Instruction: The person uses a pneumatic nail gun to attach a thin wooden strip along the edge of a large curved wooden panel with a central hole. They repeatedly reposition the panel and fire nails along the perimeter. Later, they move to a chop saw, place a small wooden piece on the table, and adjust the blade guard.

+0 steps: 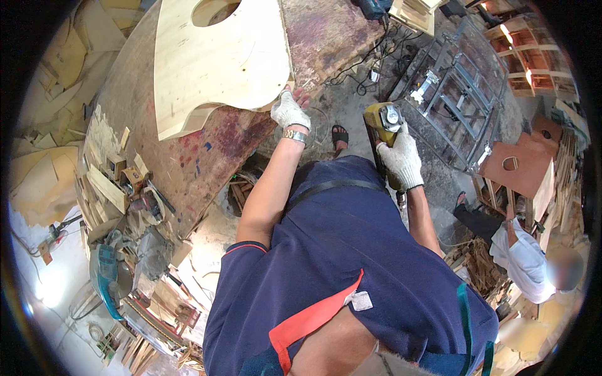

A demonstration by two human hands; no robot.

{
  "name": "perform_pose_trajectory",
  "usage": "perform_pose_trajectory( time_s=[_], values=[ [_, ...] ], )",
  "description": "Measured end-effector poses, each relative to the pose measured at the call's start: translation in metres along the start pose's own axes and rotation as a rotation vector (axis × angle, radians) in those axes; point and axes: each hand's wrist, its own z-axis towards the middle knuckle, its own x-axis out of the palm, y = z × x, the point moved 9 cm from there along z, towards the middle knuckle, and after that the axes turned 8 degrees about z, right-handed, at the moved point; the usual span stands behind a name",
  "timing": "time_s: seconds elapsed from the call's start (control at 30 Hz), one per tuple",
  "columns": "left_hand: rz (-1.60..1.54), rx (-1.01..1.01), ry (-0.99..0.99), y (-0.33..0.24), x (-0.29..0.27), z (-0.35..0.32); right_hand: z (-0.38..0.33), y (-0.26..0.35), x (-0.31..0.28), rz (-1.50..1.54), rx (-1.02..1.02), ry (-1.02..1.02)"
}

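My left hand [290, 113], in a white knit glove with bare fingertips, is at the near right corner of a pale wooden panel assembly [219, 66]. Its fingers are spread apart and touch or nearly touch the corner. The panel has a large oval cutout at the far end and a curved near edge with a thick rim below. It lies on a stained worktable [219, 150]. To the right, my right hand [403, 161], gloved too, is wrapped round a yellow and black nail gun [382, 118] with a round silver cap. The gun is held upright beside my body, apart from the panel.
A dark metal frame [461, 94] stands to the right, near brown boards with holes [514, 166]. Another person [517, 257] is at the lower right. Wood scraps and a teal saw [106, 276] lie left. Cables [360, 72] trail across the floor.
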Motion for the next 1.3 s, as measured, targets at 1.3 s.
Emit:
perform_pose_trajectory(
  time_s=[1.3],
  values=[
    [1.834,0.360,0.816,0.048,-0.030,-0.061,0.043,-0.004,-0.010,-0.043,-0.027,0.072]
  ],
)
